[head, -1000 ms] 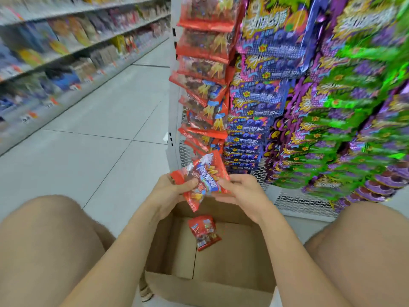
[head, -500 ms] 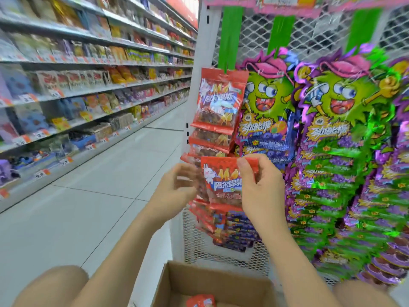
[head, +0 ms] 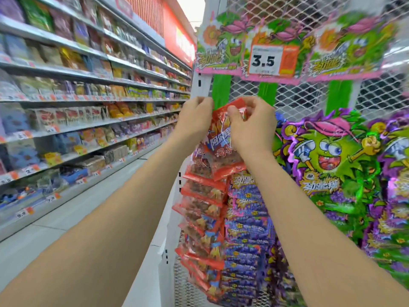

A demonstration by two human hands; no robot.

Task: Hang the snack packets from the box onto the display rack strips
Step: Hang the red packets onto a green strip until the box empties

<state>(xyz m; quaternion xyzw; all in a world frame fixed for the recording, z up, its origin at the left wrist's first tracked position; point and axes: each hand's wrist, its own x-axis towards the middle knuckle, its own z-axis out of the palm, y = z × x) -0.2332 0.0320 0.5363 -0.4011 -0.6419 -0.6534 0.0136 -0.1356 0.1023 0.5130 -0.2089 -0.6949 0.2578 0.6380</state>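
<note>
Pinching the red snack packet [head: 223, 149] by its top edge, the right hand [head: 250, 127] holds it against the leftmost green strip [head: 221, 89], above the hung red packets [head: 203, 196]. The left hand [head: 195, 120] seems to pinch the strip's edge. A missed hook could drop it.

My hands [head: 194, 120] now lift the red packet [head: 223, 138] higher, seemingly to the green strip's [head: 221, 89] top; the box leaves view.

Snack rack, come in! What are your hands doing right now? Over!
Left hand and right hand both pinching red packet at its top. Packet up against leftmost green strip, not seen hooked yet. Hung packets just below, nothing blocking.
</note>
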